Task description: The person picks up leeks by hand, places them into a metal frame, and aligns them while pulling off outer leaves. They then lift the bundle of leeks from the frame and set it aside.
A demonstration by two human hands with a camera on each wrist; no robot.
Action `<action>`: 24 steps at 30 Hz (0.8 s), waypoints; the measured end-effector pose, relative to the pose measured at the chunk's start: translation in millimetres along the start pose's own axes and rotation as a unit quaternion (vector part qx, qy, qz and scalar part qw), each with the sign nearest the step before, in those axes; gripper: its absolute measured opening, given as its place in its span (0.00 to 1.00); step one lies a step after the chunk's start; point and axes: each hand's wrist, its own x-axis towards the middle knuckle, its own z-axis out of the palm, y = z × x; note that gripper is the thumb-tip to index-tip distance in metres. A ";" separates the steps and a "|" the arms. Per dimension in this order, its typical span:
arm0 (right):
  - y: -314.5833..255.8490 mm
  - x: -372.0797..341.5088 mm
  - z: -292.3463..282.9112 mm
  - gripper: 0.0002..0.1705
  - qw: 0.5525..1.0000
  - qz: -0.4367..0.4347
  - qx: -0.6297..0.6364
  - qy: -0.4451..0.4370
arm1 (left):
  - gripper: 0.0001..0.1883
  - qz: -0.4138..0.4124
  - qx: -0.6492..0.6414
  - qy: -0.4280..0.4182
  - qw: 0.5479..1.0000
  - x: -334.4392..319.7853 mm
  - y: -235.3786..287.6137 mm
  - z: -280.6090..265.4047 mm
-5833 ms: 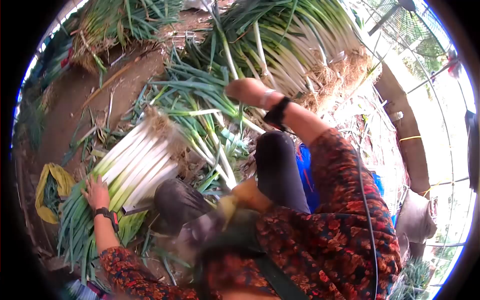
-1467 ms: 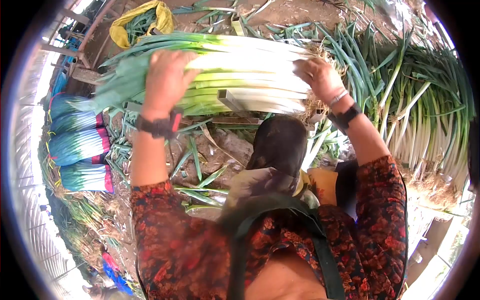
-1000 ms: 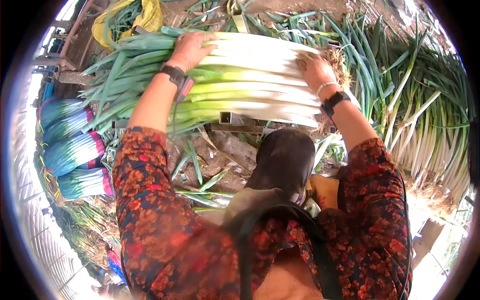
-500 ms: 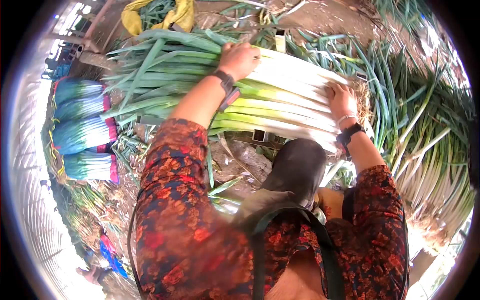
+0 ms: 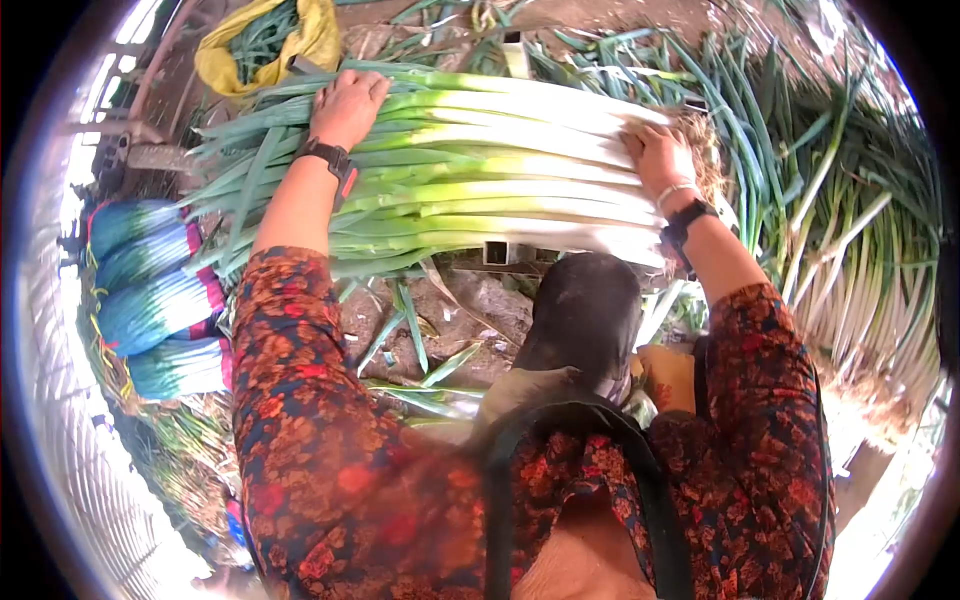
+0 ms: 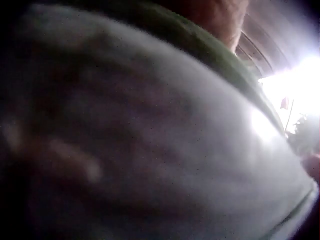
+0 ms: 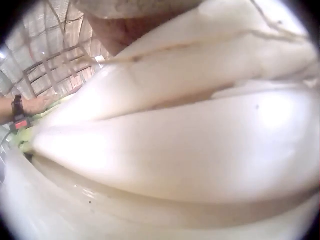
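A wide bundle of long green onions (image 5: 500, 165) lies crosswise in the head view, leaves to the left and roots to the right. My left hand (image 5: 350, 107) rests on the green leaves near the bundle's far edge, fingers relaxed. On the white stalks beside the roots (image 5: 708, 155) lies my right hand (image 5: 660, 158), its fingers loosely bent over them. Pale stalks (image 7: 190, 145) fill the right wrist view, with the left hand (image 7: 37, 105) on the greens beyond. A blurred pale surface fills most of the left wrist view.
A yellow sack (image 5: 318, 40) of leaves stands at the upper left. Tied bundles (image 5: 150, 300) are stacked at the left. A large heap of onions (image 5: 850, 260) lies at the right. Square metal tube ends (image 5: 496, 252) show by the bundle, and my knee (image 5: 585, 310) is below it.
The left hand has moved from the middle of the bundle leftward onto the leaves. Since the oldest frame, the bundle has come to lie crosswise, with both hands on it.
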 end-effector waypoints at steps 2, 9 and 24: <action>0.7 0.0 6.8 0.17 0.999 0.013 -0.045 0.019 | 0.20 -0.026 0.034 0.012 0.999 -1.1 16.2 -10.4; 4.4 4.8 11.7 0.23 0.997 0.040 -0.053 -0.033 | 0.16 0.176 -0.071 0.074 0.979 27.2 97.2 -37.1; 16.2 34.5 24.1 0.11 0.964 -0.085 -0.210 -0.141 | 0.09 0.233 -0.200 0.082 0.948 28.0 110.2 55.0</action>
